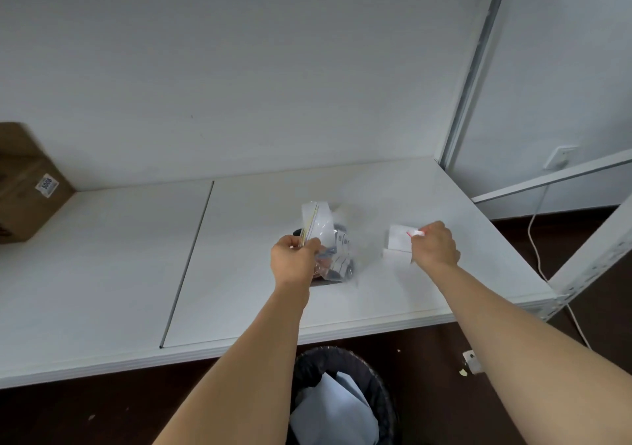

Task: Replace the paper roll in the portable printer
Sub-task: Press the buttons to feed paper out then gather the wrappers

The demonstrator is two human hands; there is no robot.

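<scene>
Blurred plastic bag (333,239), contents unclear

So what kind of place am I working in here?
Probably a storeroom or back office. You're at a white metal shelving unit, with a labelled cardboard box at the far left and a lined waste bin holding paper on the dark floor underneath.

White shelf (119,273): cardboard box (24,184) far left, plastic bag (337,256) centre.

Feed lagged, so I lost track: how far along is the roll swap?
Early. Done: nothing visible. In hand: left hand holds a clear bag of parts on the shelf; right hand pinches a blurred white packet. Left: no printer clearly visible, so opening and loading remain.
</scene>
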